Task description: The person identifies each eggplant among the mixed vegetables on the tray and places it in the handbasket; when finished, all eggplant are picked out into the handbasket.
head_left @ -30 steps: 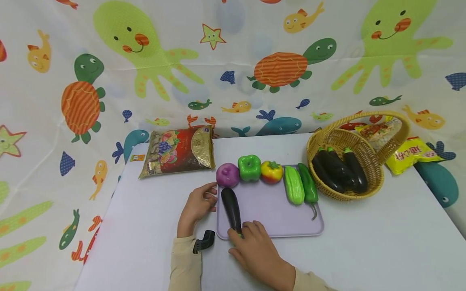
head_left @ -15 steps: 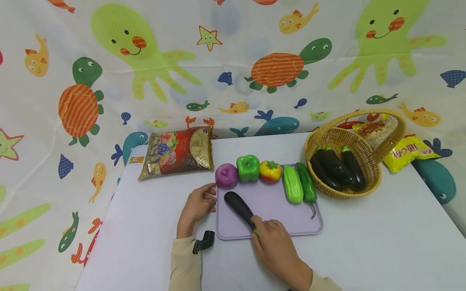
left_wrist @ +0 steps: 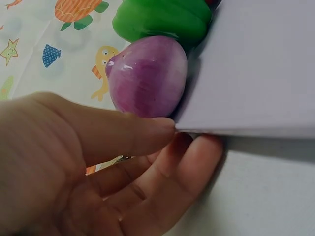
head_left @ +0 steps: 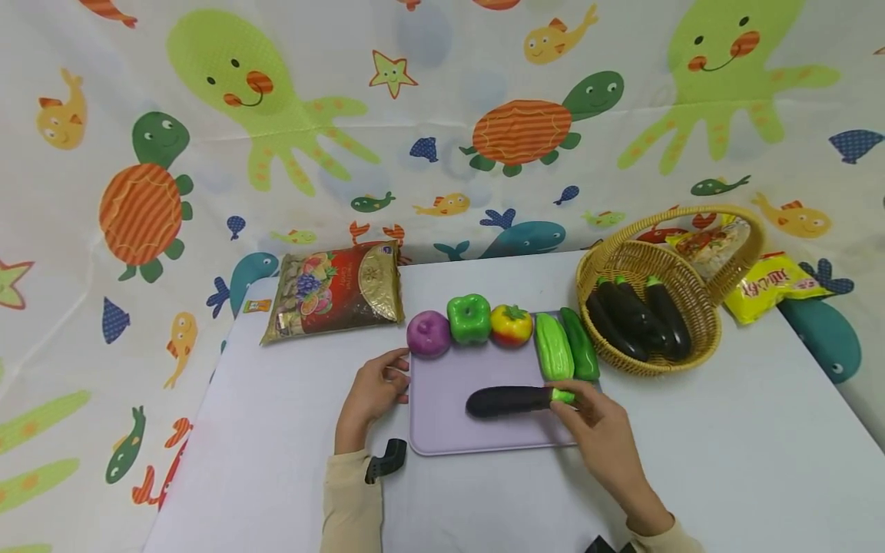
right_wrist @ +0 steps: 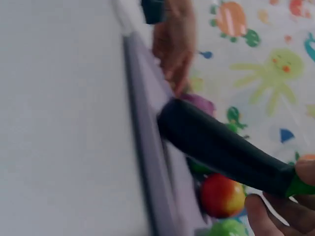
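My right hand [head_left: 604, 442] pinches the green stem end of a dark eggplant [head_left: 508, 401], which lies crosswise over the tray with its round end to the left. The right wrist view has the eggplant [right_wrist: 221, 145] tilted, its stem between thumb and fingers. At the lilac tray's [head_left: 449, 439] left edge, my left hand [head_left: 373, 395] grips the rim, thumb above and fingers below in the left wrist view. Along the tray's far side stand a purple onion [head_left: 429, 334], a green bell pepper [head_left: 469, 319], a red-yellow pepper [head_left: 512, 326], a light green cucumber-like vegetable [head_left: 554, 346] and a dark green chili pepper [head_left: 579, 343].
A wicker basket [head_left: 705, 338] with a tall handle holds several eggplants [head_left: 667, 311] right of the tray. Yellow snack bags [head_left: 770, 286] lie behind it. A red and gold candy bag [head_left: 335, 290] and a small wrapper [head_left: 257, 306] lie at the back left.
My right hand has carried the eggplant to the right, turning it from lengthwise to crosswise. It now hides the chili pepper's stem. The left hand has stayed at the tray's edge.
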Demonstrator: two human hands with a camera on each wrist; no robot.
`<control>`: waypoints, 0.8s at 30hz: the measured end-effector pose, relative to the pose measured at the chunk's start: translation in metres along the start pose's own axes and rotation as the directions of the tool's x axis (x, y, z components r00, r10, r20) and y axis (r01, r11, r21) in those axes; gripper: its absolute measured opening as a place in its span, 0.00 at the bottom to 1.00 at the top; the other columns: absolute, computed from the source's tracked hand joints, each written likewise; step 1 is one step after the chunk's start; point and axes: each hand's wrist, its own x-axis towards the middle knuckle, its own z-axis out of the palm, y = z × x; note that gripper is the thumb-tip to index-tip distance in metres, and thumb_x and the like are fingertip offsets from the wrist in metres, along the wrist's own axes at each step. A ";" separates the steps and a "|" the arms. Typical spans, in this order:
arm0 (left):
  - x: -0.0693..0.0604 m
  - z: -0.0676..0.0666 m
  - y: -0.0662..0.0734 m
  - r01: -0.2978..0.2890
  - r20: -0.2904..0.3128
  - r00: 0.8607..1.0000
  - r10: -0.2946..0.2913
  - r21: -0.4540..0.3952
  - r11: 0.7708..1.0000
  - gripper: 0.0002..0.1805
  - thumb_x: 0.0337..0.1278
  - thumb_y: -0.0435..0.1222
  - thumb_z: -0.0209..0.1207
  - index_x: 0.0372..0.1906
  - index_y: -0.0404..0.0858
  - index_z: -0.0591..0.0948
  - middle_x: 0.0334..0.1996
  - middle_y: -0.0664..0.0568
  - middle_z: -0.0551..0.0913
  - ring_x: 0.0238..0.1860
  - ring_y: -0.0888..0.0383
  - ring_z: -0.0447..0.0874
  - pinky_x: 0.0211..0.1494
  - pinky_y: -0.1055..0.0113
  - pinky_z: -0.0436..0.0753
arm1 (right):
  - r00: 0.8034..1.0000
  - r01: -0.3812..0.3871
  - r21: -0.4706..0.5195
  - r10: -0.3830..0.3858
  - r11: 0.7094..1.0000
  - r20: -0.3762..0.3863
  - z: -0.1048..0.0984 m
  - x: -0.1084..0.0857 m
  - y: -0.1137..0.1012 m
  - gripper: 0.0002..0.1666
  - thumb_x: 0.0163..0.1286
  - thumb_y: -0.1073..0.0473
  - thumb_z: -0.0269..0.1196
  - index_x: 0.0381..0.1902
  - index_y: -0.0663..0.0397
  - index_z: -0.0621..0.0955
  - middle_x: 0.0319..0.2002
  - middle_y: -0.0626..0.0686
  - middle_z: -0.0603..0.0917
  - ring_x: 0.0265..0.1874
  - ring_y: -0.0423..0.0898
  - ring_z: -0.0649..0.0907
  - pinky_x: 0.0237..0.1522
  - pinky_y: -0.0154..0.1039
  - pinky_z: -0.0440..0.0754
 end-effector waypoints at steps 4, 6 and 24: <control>0.000 0.000 -0.001 -0.005 -0.001 1.000 0.005 0.003 1.000 0.30 0.57 0.16 0.57 0.66 0.29 0.76 0.46 0.39 0.80 0.35 0.56 0.81 0.31 0.63 0.91 | 0.998 -0.051 0.228 0.055 0.972 -0.013 -0.035 0.011 -0.004 0.15 0.72 0.72 0.62 0.54 0.73 0.80 0.47 0.54 0.88 0.45 0.38 0.87 0.47 0.30 0.88; 0.000 0.000 -0.001 -0.004 -0.002 1.000 0.004 0.006 1.000 0.30 0.57 0.16 0.57 0.67 0.29 0.76 0.46 0.39 0.80 0.35 0.56 0.81 0.31 0.63 0.91 | 1.000 -0.022 0.333 0.027 0.943 -0.012 -0.054 0.018 -0.007 0.15 0.74 0.73 0.59 0.55 0.76 0.78 0.47 0.53 0.89 0.47 0.41 0.87 0.49 0.32 0.88; -0.001 0.001 0.000 0.008 0.003 1.000 -0.008 -0.018 1.000 0.29 0.58 0.16 0.56 0.67 0.28 0.76 0.47 0.38 0.80 0.35 0.55 0.82 0.32 0.61 0.92 | 0.927 -0.221 -0.231 0.278 0.947 0.252 -0.189 0.184 -0.022 0.32 0.80 0.50 0.54 0.73 0.63 0.63 0.41 0.32 0.81 0.36 0.34 0.84 0.39 0.29 0.87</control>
